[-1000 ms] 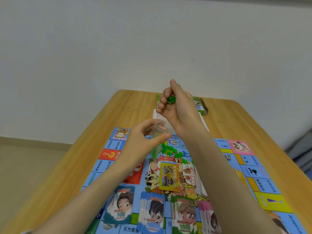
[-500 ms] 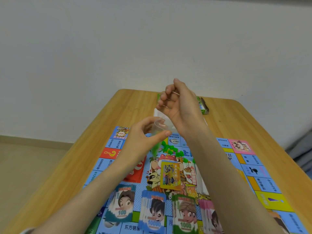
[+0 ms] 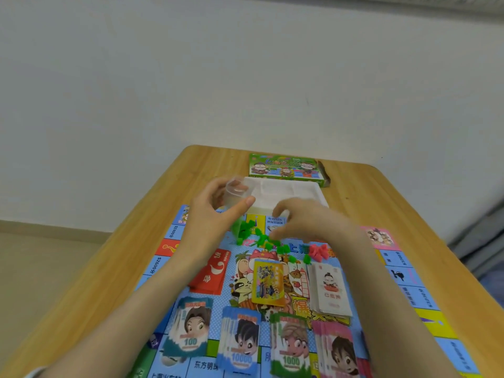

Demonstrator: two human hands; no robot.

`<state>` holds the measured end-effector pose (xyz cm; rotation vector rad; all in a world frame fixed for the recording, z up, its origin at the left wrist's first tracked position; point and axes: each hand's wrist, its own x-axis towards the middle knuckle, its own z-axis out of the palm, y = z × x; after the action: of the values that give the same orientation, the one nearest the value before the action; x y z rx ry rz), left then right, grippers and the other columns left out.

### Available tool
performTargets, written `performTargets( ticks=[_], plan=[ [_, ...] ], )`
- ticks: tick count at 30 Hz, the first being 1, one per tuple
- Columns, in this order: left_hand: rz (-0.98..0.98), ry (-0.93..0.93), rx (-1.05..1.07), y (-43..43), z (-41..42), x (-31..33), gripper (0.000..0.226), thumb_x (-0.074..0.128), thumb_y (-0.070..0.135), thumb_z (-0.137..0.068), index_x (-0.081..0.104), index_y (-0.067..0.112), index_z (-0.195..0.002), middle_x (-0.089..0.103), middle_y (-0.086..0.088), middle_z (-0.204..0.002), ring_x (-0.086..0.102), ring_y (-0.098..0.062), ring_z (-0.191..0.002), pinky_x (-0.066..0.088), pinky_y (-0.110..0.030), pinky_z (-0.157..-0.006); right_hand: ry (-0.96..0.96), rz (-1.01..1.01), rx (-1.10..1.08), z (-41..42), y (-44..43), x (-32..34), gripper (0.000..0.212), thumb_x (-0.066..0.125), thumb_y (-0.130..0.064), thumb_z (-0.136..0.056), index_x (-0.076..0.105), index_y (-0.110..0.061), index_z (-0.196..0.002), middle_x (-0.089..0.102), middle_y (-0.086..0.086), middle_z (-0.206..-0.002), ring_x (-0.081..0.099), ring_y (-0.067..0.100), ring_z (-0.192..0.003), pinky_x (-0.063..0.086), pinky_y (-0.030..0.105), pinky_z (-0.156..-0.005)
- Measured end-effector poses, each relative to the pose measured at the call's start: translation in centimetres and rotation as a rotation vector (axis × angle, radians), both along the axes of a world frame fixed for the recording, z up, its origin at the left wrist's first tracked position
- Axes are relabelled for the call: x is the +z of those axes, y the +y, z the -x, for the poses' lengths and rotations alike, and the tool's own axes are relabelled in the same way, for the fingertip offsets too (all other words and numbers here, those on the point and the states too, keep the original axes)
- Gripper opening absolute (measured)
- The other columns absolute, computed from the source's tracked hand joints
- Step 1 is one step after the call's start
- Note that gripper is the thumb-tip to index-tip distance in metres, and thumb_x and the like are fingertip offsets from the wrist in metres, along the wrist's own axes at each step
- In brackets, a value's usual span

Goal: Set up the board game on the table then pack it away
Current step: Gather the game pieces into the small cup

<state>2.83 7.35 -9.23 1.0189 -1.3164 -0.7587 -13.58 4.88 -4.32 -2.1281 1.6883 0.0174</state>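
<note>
The colourful game board [image 3: 403, 271] lies flat on the wooden table [image 3: 114, 268]. Small green plastic pieces [image 3: 261, 238] are scattered at the board's far middle, with several red pieces [image 3: 319, 251] beside them. My left hand [image 3: 212, 216] holds a small clear container [image 3: 237, 190] by its mouth, just above the board; green pieces show through its lower end. My right hand [image 3: 308, 222] hovers low over the green pile, blurred, fingers bent down toward the pieces. I see nothing between its fingers.
Behind the board sit a white plastic tray [image 3: 300, 192] and the green game box [image 3: 286, 169]. Red [image 3: 212, 274], yellow [image 3: 268, 286] and white [image 3: 331, 291] card decks lie mid-board. Several stacks of play money [image 3: 240, 342] line the near edge.
My right hand, raised above the clear container with green pieces a second ago, has dropped to the green pile on the board. The left hand kept hold of the container.
</note>
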Motion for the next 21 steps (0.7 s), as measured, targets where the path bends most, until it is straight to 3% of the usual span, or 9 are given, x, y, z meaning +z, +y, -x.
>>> performTargets(
  ticks=[2, 5, 10, 13, 16, 21],
  plan=[
    [0.002, -0.021, 0.008, -0.1, 0.1, -0.1, 0.036, 0.072, 0.031, -0.071, 0.064, 0.023, -0.105, 0.069, 0.007, -0.104, 0.064, -0.002, -0.097, 0.048, -0.016, -0.085, 0.113, -0.046, 0.047, -0.1, 0.5, -1.1, 0.06, 0.069, -0.039, -0.082, 0.045, -0.021, -0.134, 0.047, 0.002, -0.133, 0.054, 0.018, -0.107, 0.045, 0.027, -0.079],
    [-0.003, -0.04, 0.012, -0.1, 0.2, -0.4, 0.042, 0.071, 0.037, -0.066, 0.063, 0.024, -0.105, 0.069, 0.008, -0.104, 0.064, -0.002, -0.098, 0.049, -0.017, -0.087, 0.121, 0.039, 0.047, -0.5, 0.2, -3.1, 0.054, 0.071, -0.036, -0.081, 0.05, -0.022, -0.128, 0.044, 0.006, -0.134, 0.053, 0.025, -0.112, 0.047, 0.037, -0.091],
    [-0.002, -0.054, 0.001, -0.1, 0.3, -0.4, 0.04, 0.071, 0.034, -0.068, 0.063, 0.025, -0.105, 0.068, 0.009, -0.103, 0.064, 0.001, -0.096, 0.048, -0.014, -0.084, -0.008, 0.179, 0.043, -1.1, -0.3, -4.7, 0.02, 0.066, -0.012, -0.083, 0.061, -0.016, -0.102, 0.053, 0.01, -0.115, 0.058, 0.025, -0.097, 0.043, 0.029, -0.072],
    [0.002, -0.062, -0.005, -0.2, 0.3, -0.5, 0.033, 0.072, 0.029, -0.071, 0.063, 0.029, -0.103, 0.068, 0.011, -0.101, 0.063, 0.002, -0.095, 0.048, -0.013, -0.083, -0.074, 0.211, 0.032, -1.2, -0.4, -4.9, 0.019, 0.065, -0.005, -0.08, 0.063, -0.014, -0.096, 0.055, 0.006, -0.101, 0.059, 0.024, -0.089, 0.043, 0.027, -0.064],
    [0.0, -0.069, -0.007, -0.2, 0.3, -0.6, 0.037, 0.071, 0.036, -0.067, 0.063, 0.031, -0.102, 0.068, 0.011, -0.103, 0.064, 0.0, -0.097, 0.049, -0.015, -0.085, -0.104, 0.215, 0.044, -1.0, -0.5, -4.9, 0.021, 0.067, -0.004, -0.075, 0.059, -0.016, -0.09, 0.045, -0.004, -0.083, 0.054, 0.02, -0.081, 0.038, 0.023, -0.054],
    [-0.002, -0.068, -0.015, -0.2, 0.3, -0.7, 0.037, 0.07, 0.038, -0.066, 0.063, 0.031, -0.102, 0.069, 0.009, -0.103, 0.064, -0.003, -0.098, 0.05, -0.019, -0.088, -0.061, 0.254, 0.083, -1.2, -0.5, -5.3, 0.018, 0.066, -0.005, -0.075, 0.061, -0.011, -0.091, 0.049, 0.002, -0.089, 0.057, 0.025, -0.086, 0.043, 0.029, -0.063]
  ],
)
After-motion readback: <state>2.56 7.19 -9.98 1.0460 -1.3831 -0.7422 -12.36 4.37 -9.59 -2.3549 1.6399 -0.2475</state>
